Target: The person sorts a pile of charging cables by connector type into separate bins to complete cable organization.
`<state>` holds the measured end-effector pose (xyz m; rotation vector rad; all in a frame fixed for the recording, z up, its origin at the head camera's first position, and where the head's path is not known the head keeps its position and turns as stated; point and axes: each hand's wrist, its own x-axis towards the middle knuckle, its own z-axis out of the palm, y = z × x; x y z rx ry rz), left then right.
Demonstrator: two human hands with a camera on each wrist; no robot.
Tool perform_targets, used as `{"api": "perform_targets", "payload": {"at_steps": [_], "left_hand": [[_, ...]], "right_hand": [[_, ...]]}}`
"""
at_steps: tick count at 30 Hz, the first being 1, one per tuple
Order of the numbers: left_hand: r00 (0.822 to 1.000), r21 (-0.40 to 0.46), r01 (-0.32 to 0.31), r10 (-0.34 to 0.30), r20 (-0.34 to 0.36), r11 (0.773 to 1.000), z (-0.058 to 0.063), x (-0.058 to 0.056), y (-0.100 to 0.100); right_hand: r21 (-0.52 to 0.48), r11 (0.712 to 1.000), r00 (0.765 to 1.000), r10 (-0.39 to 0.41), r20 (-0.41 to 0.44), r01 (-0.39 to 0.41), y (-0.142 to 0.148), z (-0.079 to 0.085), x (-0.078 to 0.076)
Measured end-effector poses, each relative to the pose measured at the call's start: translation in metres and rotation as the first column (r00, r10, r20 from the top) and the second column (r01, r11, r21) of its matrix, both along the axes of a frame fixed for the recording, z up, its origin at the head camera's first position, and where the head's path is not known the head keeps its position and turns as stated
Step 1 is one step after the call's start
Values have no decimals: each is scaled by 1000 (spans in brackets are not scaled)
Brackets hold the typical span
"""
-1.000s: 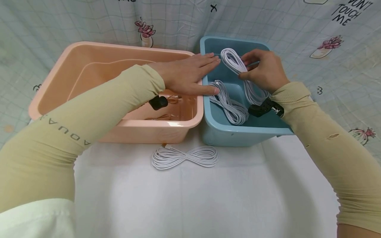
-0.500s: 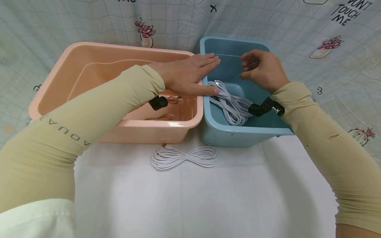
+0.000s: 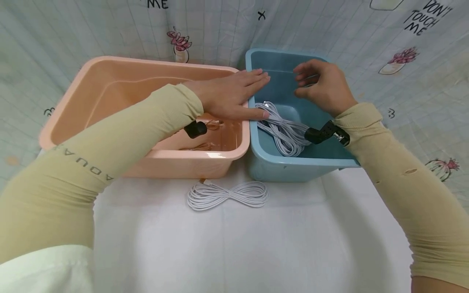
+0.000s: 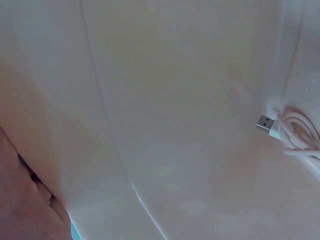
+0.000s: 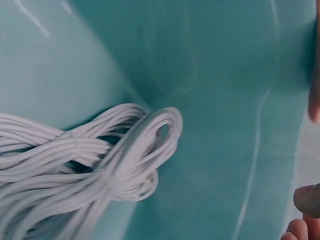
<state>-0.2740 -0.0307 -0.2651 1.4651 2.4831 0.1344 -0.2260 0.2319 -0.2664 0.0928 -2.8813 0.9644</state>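
My left hand (image 3: 234, 95) rests with straight fingers across the adjoining rims of the peach bin (image 3: 183, 154) and the blue bin (image 3: 289, 161). Inside the blue bin, tied white cables (image 3: 287, 132) lie together; the right wrist view shows one looped cable bundle (image 5: 145, 155) over another. Above them hovers my right hand (image 3: 326, 87), fingers loosely bent, nothing between them and the thumb. On the white cloth in front of the bins lies another coiled white cable (image 3: 229, 196). The peach bin's floor is partly hidden by my left arm.
Thin coiled cables sit in the peach bin, one a USB cable (image 4: 297, 135) with its metal plug showing. Patterned fabric (image 3: 216, 32) hangs close behind both bins. A white cloth (image 3: 234, 248) covers the surface in front.
My right hand has let go of a white cable, which dropped into the blue bin onto the other one. My left hand stays on the rims. The head view has tilted slightly.
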Motion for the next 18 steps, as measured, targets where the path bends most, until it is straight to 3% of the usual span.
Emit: {"api": "perform_targets", "payload": {"at_steps": [8, 18], "left_hand": [[1000, 5, 2, -2, -8, 1000, -1, 0, 0], [1000, 8, 9, -9, 1, 1000, 0, 0, -1]], "right_hand": [[-21, 999, 994, 45, -98, -47, -14, 15, 16], [-12, 989, 977, 142, -158, -146, -26, 31, 43]]}}
